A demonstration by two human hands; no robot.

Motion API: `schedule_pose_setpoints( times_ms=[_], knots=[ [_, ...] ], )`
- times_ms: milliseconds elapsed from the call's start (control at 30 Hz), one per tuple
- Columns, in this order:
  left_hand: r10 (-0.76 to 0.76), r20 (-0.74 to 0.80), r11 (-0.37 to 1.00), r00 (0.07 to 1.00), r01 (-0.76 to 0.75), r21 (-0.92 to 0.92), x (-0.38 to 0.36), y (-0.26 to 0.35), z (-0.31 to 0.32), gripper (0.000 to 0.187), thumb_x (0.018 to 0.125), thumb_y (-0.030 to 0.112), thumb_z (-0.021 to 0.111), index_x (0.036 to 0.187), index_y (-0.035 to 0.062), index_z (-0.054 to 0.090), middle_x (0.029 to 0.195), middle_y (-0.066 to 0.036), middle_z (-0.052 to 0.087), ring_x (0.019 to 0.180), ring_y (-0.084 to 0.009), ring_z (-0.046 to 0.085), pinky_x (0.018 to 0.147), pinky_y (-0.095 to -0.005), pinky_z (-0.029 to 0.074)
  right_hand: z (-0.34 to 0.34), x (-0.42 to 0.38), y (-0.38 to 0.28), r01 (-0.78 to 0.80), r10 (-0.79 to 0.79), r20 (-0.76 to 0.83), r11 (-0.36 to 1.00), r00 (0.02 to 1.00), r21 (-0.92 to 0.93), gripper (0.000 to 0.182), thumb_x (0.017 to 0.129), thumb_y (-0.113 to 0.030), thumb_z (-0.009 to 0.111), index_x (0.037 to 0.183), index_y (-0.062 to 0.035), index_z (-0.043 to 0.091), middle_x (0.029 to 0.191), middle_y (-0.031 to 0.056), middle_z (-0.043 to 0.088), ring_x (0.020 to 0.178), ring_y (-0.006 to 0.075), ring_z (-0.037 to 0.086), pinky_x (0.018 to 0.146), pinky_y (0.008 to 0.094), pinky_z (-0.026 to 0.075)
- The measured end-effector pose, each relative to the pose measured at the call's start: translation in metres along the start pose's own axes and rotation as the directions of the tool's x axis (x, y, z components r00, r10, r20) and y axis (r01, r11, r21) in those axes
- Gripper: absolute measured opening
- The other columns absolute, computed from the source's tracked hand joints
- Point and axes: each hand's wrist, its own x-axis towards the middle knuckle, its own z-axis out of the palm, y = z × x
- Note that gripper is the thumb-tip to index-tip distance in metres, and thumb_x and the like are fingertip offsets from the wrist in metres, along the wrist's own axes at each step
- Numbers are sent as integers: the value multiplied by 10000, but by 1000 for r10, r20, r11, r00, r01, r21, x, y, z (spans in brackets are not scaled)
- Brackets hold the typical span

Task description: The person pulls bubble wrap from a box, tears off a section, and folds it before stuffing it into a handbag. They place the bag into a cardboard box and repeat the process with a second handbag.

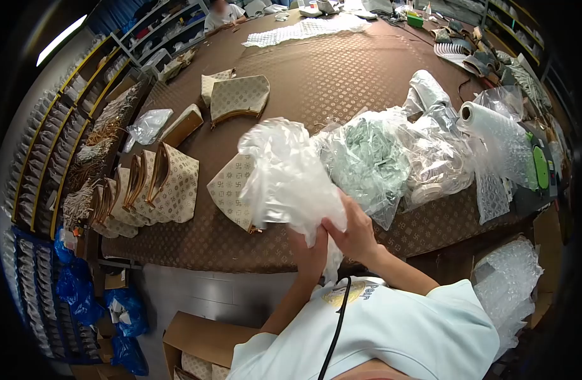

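Note:
A crumpled sheet of translucent white plastic wrap [287,183] is bunched up in front of me above the table edge. My right hand [357,231] grips its lower right side, thumb and fingers closed on it. Below it, my left hand [308,250] holds the lower edge, its fingers mostly hidden behind the plastic. Partly covered by the wrap, a beige patterned bag [224,193] with a brown zip edge lies on the table. What is inside the wrap, if anything, does not show.
Several beige bags [177,183] stand in a row at left; another bag [240,97] lies farther back. Clear plastic bags with green filling [370,152] and a bubble wrap roll [503,136] are at right. A cardboard box [205,339] stands below. A person [222,16] sits far off.

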Motion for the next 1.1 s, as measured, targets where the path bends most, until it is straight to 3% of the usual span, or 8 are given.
schedule_pose_setpoints(
  times_ms=[33,267,400,467,667,767,900,1100],
  knots=[
    [10,0,1000,1000,-10,-1,11,9,-1,601,802,107,614,1283,-50,291,1171,-186,467,1039,-275,511,903,-370,406,-9,2,10,-326,255,271,909,928,259,781,764,-362,694,1320,29,310,1130,214,551,993,300,575,830,376,455],
    [319,390,700,864,-492,518,14,50,19,616,711,110,679,1247,-15,400,992,-179,509,845,-326,547,662,-389,493,-10,12,-2,-386,279,295,823,914,416,968,718,-421,711,1399,-39,140,1275,202,424,1178,307,438,977,398,349],
    [182,558,936,810,-317,155,18,40,13,749,702,133,716,1344,35,344,1046,-147,521,898,-269,561,689,-321,503,-28,24,32,-542,389,381,523,839,658,611,771,-194,700,1264,-11,388,1045,78,588,978,143,538,835,291,438],
    [534,537,533,653,-753,386,45,48,-17,804,693,185,746,1362,44,323,1191,-162,484,999,-284,554,752,-334,498,-46,35,35,-416,338,244,679,909,605,395,775,-77,669,1134,-17,515,978,24,618,879,103,561,776,272,457],
    [627,413,299,661,-694,655,98,108,-36,896,620,274,812,1346,48,337,1195,-173,535,1093,-320,537,830,-366,471,-84,51,30,-61,-110,516,951,849,302,433,704,-45,663,1123,-69,557,885,102,655,812,216,634,741,288,474],
    [7,680,933,733,-250,259,114,62,-47,609,667,266,796,1161,29,531,1000,-105,637,902,-182,621,776,-320,489,-87,65,33,-95,-62,598,969,799,227,509,673,-14,683,1157,-28,527,935,114,649,818,235,625,743,307,477],
    [-341,272,924,900,266,275,112,67,-52,360,701,145,766,994,3,613,904,-66,650,782,-143,617,717,-294,504,-99,67,48,-39,150,420,965,895,-260,1034,605,-410,791,1417,-148,208,1303,146,448,1262,302,341,1034,421,274],
    [-204,103,957,974,220,-187,103,19,-105,441,688,69,744,1085,9,564,992,-64,614,869,-156,591,768,-292,488,-102,11,97,-643,430,497,636,754,427,1326,564,-611,749,1413,-30,-88,1441,199,166,1326,291,207,1052,387,244]
  ],
)
